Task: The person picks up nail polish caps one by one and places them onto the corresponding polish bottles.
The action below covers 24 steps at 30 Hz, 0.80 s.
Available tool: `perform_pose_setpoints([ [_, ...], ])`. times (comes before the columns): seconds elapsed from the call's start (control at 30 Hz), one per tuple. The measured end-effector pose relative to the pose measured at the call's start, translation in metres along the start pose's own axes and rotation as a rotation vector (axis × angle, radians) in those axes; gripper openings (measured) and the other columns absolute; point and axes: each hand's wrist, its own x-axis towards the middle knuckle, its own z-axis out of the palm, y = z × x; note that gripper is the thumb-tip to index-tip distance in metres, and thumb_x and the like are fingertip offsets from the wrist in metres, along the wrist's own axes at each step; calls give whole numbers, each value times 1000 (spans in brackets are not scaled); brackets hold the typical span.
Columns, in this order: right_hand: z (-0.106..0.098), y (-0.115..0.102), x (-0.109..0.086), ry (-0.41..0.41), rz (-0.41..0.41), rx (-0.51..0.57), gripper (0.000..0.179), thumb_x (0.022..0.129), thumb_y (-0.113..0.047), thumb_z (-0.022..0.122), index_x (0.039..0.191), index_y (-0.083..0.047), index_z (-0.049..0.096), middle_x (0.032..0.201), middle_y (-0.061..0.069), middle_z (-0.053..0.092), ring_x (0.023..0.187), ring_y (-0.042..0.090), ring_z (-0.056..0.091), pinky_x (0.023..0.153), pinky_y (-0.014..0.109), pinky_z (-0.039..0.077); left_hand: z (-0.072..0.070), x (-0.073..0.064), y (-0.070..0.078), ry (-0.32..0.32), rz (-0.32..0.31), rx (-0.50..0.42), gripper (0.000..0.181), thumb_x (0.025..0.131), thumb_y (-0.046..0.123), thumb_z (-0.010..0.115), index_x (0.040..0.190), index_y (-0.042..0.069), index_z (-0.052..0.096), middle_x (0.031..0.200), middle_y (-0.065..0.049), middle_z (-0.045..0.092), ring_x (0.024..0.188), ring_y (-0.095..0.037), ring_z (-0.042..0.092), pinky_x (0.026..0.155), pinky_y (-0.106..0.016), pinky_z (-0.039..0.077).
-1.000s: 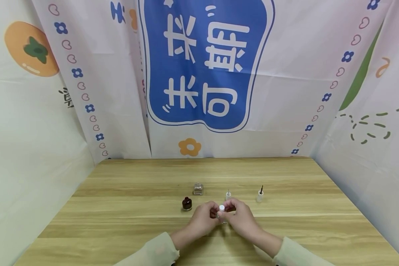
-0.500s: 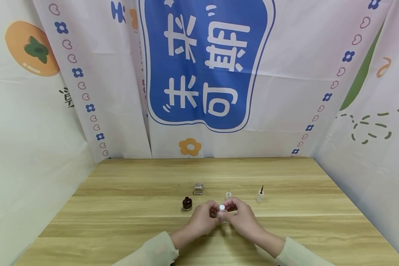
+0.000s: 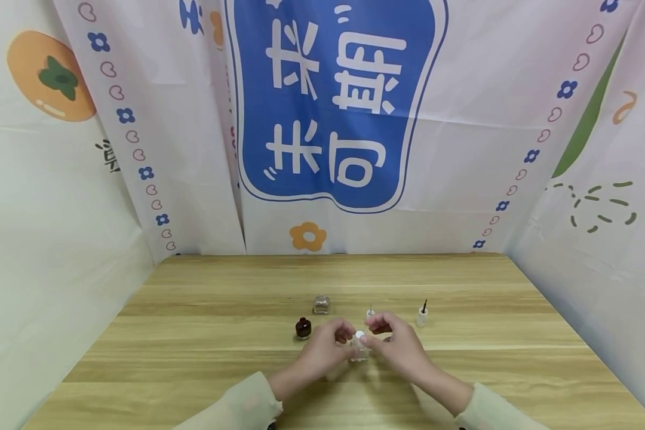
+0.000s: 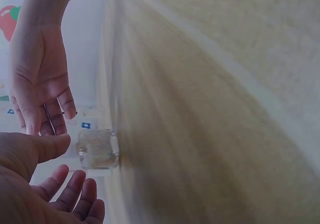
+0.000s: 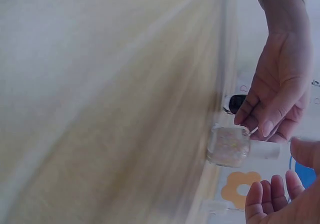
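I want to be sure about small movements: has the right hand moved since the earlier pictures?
Yes: in the head view, the right hand has shifted slightly rightward, closer to the white cap with the dark brush, which stays in place.

The cap point(image 3: 359, 335) on the clear bottle point(image 3: 360, 355) is looking white. Left of the clear bottle, a second bottle point(image 3: 303, 329) is gleaming dark red; beneath it, the table point(image 3: 193, 334) is showing yellow-brown grain; behind it, a white curtain point(image 3: 451, 173) is bearing blue.
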Motion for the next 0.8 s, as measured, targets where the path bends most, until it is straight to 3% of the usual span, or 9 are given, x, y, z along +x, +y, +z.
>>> perform_pose_setpoints([
  [0.33, -22, -12, 3, 22, -57, -38, 24, 81, -8, 78, 101, -7, 66, 96, 0, 64, 97, 27, 60, 73, 27, 52, -19, -4, 12, 17, 16, -22, 27, 80, 7, 79, 102, 2, 64, 98, -10, 65, 93, -29, 61, 88, -47, 50],
  [0.57, -44, -20, 2, 45, -77, -68, 26, 83, -11, 77, 106, -6, 65, 102, 4, 64, 99, 22, 59, 77, 26, 53, -40, -9, 22, 54, 30, -30, 24, 83, 10, 78, 102, 6, 64, 97, -1, 63, 96, -30, 61, 86, -43, 51],
  [0.8, -66, -19, 2, 88, -95, -108, 29, 86, -18, 76, 108, -5, 63, 104, 6, 63, 95, 20, 58, 75, 25, 52, -60, -15, 29, 96, 39, -29, 23, 85, 16, 76, 104, 11, 64, 99, 3, 63, 95, -17, 60, 84, -38, 50],
])
